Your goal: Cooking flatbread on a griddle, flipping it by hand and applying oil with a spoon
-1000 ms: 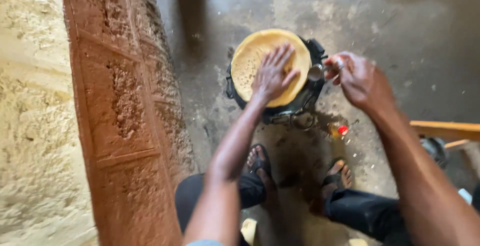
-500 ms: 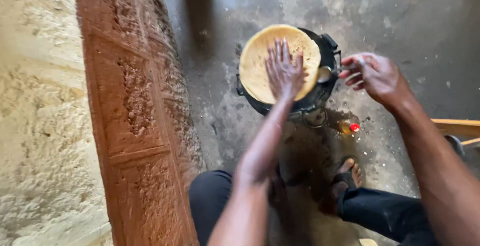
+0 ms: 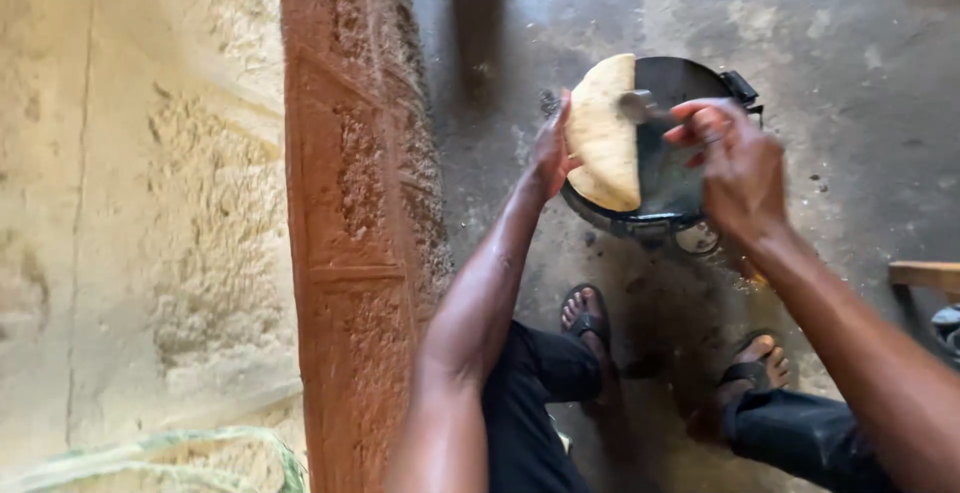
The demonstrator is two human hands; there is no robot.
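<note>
A round, pale flatbread [image 3: 603, 133] stands tilted on edge over the dark round pan [image 3: 672, 168], seemingly half-lifted.

Pale yellow flatbread [image 3: 603, 133], black pan [image 3: 680, 83] (grey floor [image 3: 850, 33]), reddish-brown patterned pillar [image 3: 350, 203].

Place: I read this as a simple outdoor home cooking spot.
Floor: stained grey concrete floor [image 3: 850, 43] beyond my fingers.
Wall: rough red-brown brick wall [image 3: 350, 203] left of them.
Cookware: round black metal pan [image 3: 670, 168] beneath them.
</note>
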